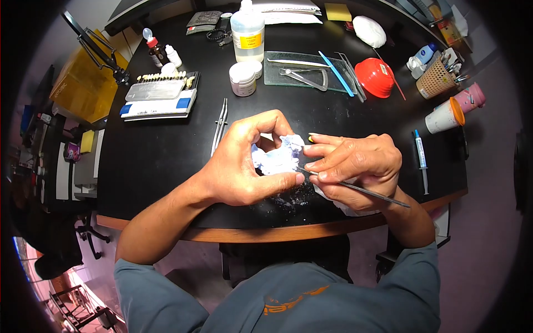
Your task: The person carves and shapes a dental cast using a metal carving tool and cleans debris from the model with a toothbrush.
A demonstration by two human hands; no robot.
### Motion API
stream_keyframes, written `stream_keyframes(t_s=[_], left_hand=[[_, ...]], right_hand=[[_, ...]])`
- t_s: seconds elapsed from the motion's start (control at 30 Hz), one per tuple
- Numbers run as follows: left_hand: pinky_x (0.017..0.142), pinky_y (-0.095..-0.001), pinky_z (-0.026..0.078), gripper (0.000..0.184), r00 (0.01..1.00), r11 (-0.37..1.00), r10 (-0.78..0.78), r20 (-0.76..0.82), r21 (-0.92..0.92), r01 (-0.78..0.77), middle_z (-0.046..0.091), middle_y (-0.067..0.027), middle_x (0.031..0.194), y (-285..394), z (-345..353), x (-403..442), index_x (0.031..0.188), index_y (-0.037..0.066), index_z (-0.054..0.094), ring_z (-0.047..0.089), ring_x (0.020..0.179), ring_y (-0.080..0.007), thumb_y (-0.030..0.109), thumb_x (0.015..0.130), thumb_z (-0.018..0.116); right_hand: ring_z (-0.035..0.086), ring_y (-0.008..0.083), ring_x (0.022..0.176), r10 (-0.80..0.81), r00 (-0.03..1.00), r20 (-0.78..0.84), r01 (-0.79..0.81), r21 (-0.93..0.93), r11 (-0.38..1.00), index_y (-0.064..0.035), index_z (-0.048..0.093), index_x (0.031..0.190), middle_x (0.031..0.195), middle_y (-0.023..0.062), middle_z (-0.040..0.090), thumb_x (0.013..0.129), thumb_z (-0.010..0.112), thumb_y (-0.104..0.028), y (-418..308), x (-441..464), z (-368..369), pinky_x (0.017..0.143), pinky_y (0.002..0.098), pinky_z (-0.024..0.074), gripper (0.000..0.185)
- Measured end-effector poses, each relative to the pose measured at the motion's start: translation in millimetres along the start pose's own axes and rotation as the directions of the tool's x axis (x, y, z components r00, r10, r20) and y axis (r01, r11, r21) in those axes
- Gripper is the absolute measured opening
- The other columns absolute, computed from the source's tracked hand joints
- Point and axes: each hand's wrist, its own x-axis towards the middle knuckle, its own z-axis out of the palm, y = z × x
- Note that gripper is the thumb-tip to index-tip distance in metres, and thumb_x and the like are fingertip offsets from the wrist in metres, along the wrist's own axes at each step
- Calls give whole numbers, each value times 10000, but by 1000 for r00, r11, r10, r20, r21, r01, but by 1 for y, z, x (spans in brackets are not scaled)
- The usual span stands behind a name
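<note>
My left hand (239, 161) is closed around a white-and-pale-blue dental plaster cast (276, 158), with thumb below and fingers curled behind it. Between the thumb and fingers of my right hand (355, 166) sits a thin metal dental carving tool (366, 191). Its handle slants down to the right, and its working end meets the cast's right side, where the fingers partly hide it. White crumbs (288, 202) lie on the black tabletop below. Under my right hand is a white crumpled tissue or cloth (347, 208), mostly covered. Metal tweezers (220, 126) rest beyond my left hand.
At the back stand a clear bottle (247, 41) and white jars (242, 79). A glass slab (272, 72) carries a caliper (308, 77) and tools. On the right are a red rubber bowl (373, 77), a cup (442, 116) and a syringe (421, 161). A shade guide (161, 91) lies left.
</note>
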Motion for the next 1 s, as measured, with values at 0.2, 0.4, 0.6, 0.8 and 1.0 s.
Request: stream_keyframes(t_s=[0.2, 0.4, 0.6, 0.8, 1.0], left_hand=[[717, -259, 526, 397, 999, 998, 48, -3, 32, -48, 636, -47, 905, 0, -1, 1, 1025, 7, 632, 613, 808, -87, 121, 766, 911], [694, -241, 508, 391, 985, 962, -162, 54, -212, 170, 655, -16, 896, 14, 1, -2, 1030, 32, 627, 625, 804, -62, 135, 795, 923], [695, -223, 503, 397, 979, 919, -175, 100, -341, 199, 653, -3, 913, 2, 1, 1, 1044, 44, 618, 623, 814, -46, 129, 809, 926], [734, -224, 493, 568, 979, 920, -198, 51, -335, 204, 651, -5, 975, 3, 2, 3, 1224, 49, 590, 613, 885, -56, 152, 791, 944], [776, -235, 461, 668, 987, 977, -120, 103, -163, 136, 635, -7, 1035, 10, -5, 5, 1312, 58, 564, 587, 947, -71, 188, 764, 922]], right_hand=[[795, 321, 1037, -19, 1000, -4, 19, -14, 1000, -41, 812, 909, 913, 145, 816, 739, 852, 26, 1, 0, 1, 1028, 505, 588, 186], [805, 315, 995, -51, 996, -69, 55, 68, 996, -31, 814, 923, 914, 157, 814, 733, 856, 65, 1, -2, 5, 1028, 504, 588, 217], [810, 303, 938, -84, 992, -95, 90, 65, 994, 3, 802, 926, 930, 188, 805, 744, 857, 74, 0, 0, 7, 995, 476, 614, 203], [795, 319, 984, -130, 990, -51, 126, -84, 988, 7, 732, 962, 970, 208, 775, 793, 810, 131, 1, -4, 9, 960, 479, 640, 223], [805, 293, 923, -121, 985, -127, 113, -68, 991, 19, 735, 914, 925, 178, 780, 783, 832, 106, 1, -1, 13, 867, 386, 661, 185]])
